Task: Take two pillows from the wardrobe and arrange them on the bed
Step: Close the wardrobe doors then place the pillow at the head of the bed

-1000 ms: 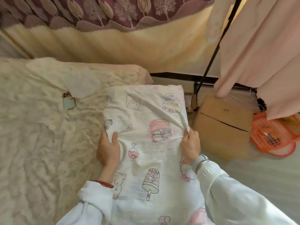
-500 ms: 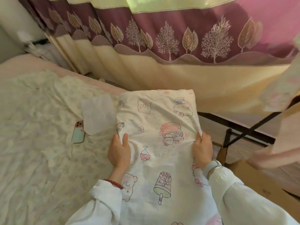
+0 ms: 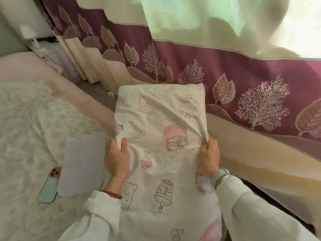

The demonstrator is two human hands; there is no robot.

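A white pillow [image 3: 161,119] printed with pink cartoon figures is held out in front of me, lengthwise, over the bed's right edge. My left hand [image 3: 117,159] grips its left side, thumb on top. My right hand [image 3: 209,157] pinches its right edge, bunching the fabric. The bed [image 3: 26,127], covered in a pale patterned sheet, lies to the left and below. Only this one pillow is in view; the wardrobe is out of view.
A phone [image 3: 49,186] in a mint case lies on the bed, partly under a white sheet of paper [image 3: 81,164]. A purple and cream curtain [image 3: 243,80] with tree and leaf patterns hangs right behind the pillow. A pink padded bed edge [image 3: 34,70] runs at the upper left.
My view has swung left and up, from the box and orange basket on the floor to the curtain. The pillow has been carried along the bed's edge, both hands keeping their grip.
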